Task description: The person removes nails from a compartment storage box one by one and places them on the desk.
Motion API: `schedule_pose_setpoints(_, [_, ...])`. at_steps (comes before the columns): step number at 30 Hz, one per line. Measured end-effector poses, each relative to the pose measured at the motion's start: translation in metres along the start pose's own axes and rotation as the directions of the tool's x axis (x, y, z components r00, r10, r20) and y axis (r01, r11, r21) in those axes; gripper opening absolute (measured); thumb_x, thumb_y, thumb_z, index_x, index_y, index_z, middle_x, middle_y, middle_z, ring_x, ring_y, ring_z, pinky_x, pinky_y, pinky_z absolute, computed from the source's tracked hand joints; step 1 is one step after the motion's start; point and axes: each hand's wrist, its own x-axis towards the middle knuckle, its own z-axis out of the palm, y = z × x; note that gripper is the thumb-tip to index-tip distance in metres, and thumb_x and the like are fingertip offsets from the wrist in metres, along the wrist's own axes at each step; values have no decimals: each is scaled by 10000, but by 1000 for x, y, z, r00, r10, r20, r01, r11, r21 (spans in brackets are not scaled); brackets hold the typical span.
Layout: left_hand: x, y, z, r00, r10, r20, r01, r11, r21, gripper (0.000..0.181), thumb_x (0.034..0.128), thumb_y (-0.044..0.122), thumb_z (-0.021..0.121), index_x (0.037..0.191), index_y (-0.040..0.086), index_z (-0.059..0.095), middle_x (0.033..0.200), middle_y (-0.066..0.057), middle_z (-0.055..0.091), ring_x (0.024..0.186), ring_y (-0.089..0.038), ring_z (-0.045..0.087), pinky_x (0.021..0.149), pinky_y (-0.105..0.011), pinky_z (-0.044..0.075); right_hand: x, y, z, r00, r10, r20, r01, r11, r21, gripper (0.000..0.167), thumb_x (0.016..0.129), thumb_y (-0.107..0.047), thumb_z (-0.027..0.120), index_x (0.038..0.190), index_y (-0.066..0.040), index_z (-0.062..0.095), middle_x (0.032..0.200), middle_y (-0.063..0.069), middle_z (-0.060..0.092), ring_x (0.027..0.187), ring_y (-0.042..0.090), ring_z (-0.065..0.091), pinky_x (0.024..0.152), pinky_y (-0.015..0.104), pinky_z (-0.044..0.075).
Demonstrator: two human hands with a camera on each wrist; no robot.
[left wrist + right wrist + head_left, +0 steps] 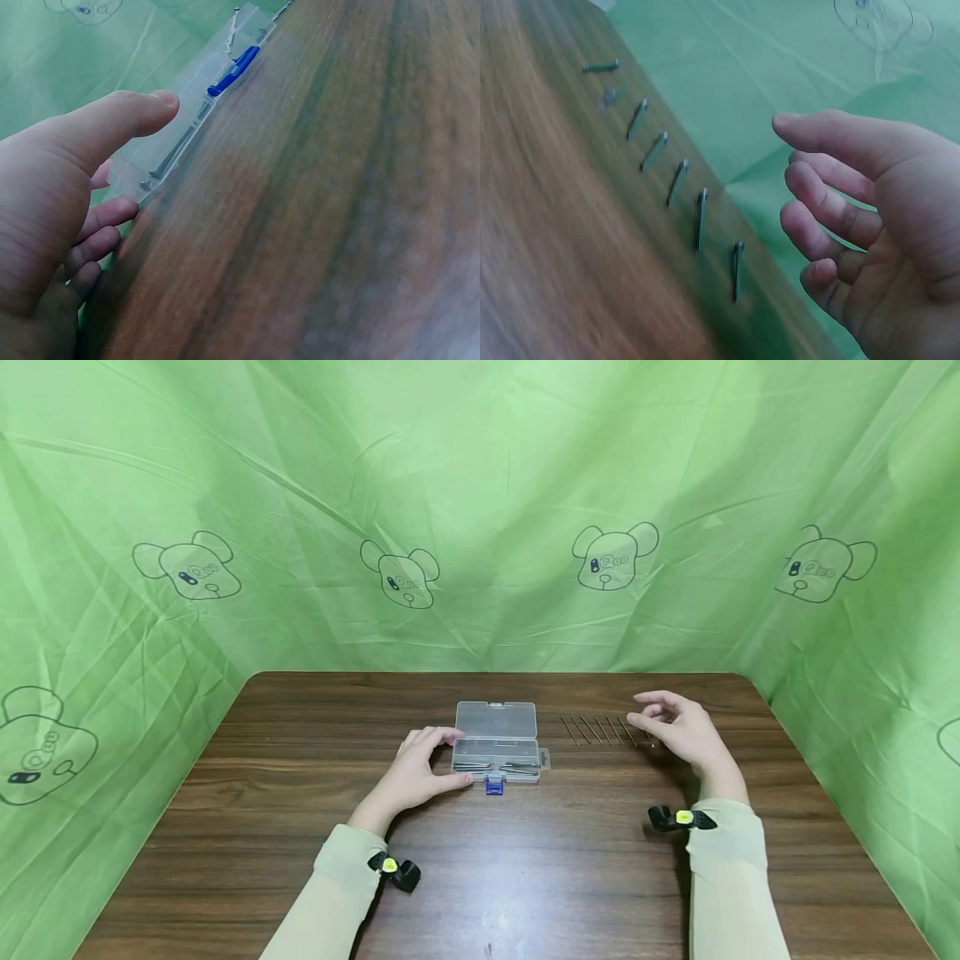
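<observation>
A clear plastic box (495, 749) stands on the table with its lid (497, 720) raised at the back and a blue latch (494, 786) at the front. Thin metal nails (519, 769) lie inside along its front. My left hand (414, 772) holds the box's left end, thumb by the front edge and fingers at the side and back. To the right of the box lies a row of several slim nails (596, 731) with small heads. Over that row's right end hovers my right hand (678, 727), its fingers loosely bent and nothing visible between them.
The brown wooden table (570, 868) reaches back to a green cloth (495, 510) printed with bear heads, which also hangs at both sides. A clear hanging tab (545, 759) sticks out from the box's right end. Each wrist wears a small black camera (405, 876).
</observation>
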Motion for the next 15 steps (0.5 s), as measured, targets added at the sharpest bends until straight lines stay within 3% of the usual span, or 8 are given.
schedule_pose_setpoints(6, [0,0,0,1000,-5,4,5,1000,1,719,833,517,945,1442,264,658,1328,61,684,1285,-260,534,1131,-525,388,4,-23,10,998,-55,42,55,998,-3,483,993,-353,838,1341,-37,728,1053,82,736,939,160,682,819,228,515])
schedule_pose_setpoints(15, [1,-2,0,1000,-4,8,4,1000,8,716,834,513,944,1442,275,652,1345,71,674,1283,-253,534,1128,-505,390,8,-65,27,979,-162,122,163,987,3,392,976,-301,859,1306,-123,742,988,43,731,889,200,656,779,255,514])
